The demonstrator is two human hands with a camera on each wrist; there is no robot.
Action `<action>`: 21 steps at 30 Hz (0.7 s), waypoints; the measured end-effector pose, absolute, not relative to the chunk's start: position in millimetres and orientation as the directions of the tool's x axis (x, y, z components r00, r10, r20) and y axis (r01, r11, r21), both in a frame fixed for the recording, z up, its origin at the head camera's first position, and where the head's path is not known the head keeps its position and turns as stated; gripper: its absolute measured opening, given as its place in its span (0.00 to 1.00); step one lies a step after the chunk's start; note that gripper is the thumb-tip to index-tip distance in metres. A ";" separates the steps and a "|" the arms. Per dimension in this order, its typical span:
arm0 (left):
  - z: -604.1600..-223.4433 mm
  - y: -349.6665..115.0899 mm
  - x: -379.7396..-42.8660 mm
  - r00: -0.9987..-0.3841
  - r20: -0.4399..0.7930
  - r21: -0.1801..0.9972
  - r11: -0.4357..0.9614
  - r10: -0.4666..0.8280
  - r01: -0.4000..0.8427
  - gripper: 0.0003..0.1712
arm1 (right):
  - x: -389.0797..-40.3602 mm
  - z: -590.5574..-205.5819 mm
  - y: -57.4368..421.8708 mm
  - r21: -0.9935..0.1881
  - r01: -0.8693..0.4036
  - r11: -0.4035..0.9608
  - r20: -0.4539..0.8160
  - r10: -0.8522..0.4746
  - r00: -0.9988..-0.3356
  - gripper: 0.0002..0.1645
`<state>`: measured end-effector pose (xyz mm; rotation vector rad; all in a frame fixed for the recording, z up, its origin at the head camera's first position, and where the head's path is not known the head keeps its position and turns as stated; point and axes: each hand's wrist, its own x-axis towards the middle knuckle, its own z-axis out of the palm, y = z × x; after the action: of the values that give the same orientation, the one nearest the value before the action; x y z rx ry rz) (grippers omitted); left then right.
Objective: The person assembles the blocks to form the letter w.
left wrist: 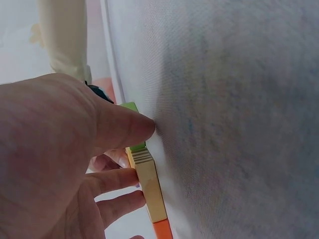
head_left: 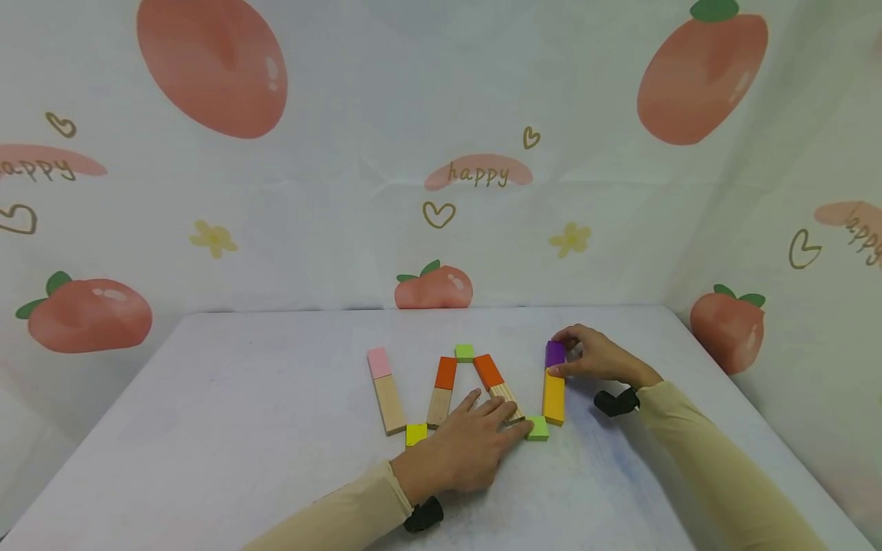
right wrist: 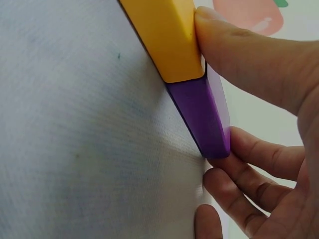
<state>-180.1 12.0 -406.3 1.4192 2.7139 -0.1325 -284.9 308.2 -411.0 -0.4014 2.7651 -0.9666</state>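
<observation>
My right hand (head_left: 596, 356) holds a purple block (head_left: 555, 354) at the far end of an orange-yellow block (head_left: 553, 398). In the right wrist view the thumb lies by the joint of the two blocks, and fingertips meet the purple block's (right wrist: 202, 117) far end. My left hand (head_left: 468, 444) spreads over the near middle of the row. Its thumb is at a small green block (head_left: 537, 430), partly covered. Other fingertips touch a striped wooden block (left wrist: 152, 186), which adjoins a red-orange block (head_left: 488, 371).
Left of these, another red-orange block (head_left: 445, 373) meets a plain wooden block (head_left: 439, 408). A green block (head_left: 465, 353) sits at the top between the slanted pairs. Further left are a yellow block (head_left: 416, 435), a wooden block (head_left: 390, 405) and a pink block (head_left: 379, 363). A printed curtain (head_left: 344, 229) hangs behind the white table (head_left: 241, 428).
</observation>
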 end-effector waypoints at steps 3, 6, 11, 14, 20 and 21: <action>-406.0 12.0 -180.8 -0.570 -0.105 -0.032 0.570 0.815 0.821 0.32 | -284.9 -410.0 307.9 -0.634 -0.190 0.749 -0.088 -0.315 -0.945 0.44; -406.1 12.5 -182.2 -0.567 -0.095 -0.017 0.569 0.818 0.822 0.31 | -284.6 -409.4 308.1 -0.631 -0.195 0.751 -0.085 -0.317 -0.945 0.44; -407.1 14.8 -185.4 -0.559 -0.063 -0.011 0.559 0.827 0.829 0.29 | -284.2 -410.3 310.7 -0.635 -0.199 0.747 -0.083 -0.321 -0.943 0.44; -406.9 15.9 -186.5 -0.558 -0.054 -0.015 0.558 0.828 0.830 0.29 | -283.3 -410.2 312.7 -0.634 -0.208 0.745 -0.064 -0.319 -0.946 0.45; -406.7 17.1 -188.7 -0.562 -0.039 -0.019 0.561 0.826 0.827 0.33 | -276.2 -405.9 316.9 -0.636 -0.227 0.738 0.041 -0.261 -0.964 0.41; -407.3 16.9 -189.5 -0.560 -0.026 -0.022 0.560 0.828 0.828 0.33 | -274.1 -404.9 316.8 -0.630 -0.235 0.740 0.063 -0.253 -0.965 0.40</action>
<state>-189.5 16.9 -407.3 1.4671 2.7631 -0.0499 -274.1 316.8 -404.9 -0.4076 2.9053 -1.0466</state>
